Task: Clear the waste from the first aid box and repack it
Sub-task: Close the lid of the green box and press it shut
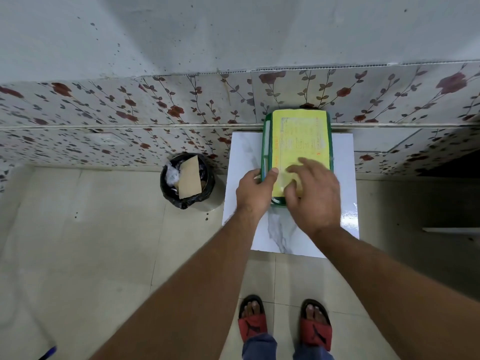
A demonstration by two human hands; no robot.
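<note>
A green first aid box with a yellow printed label on its lid lies closed on a white marble-patterned tabletop, its far end against the wall. My left hand grips the box's near left corner, thumb on the lid. My right hand lies flat on the near part of the lid with fingers spread, holding nothing. The box's near edge is hidden under my hands.
A small bin lined with a black bag stands on the floor left of the table, holding a brown paper piece and crumpled white waste. A floral-tiled wall runs behind. My sandalled feet stand on beige floor tiles.
</note>
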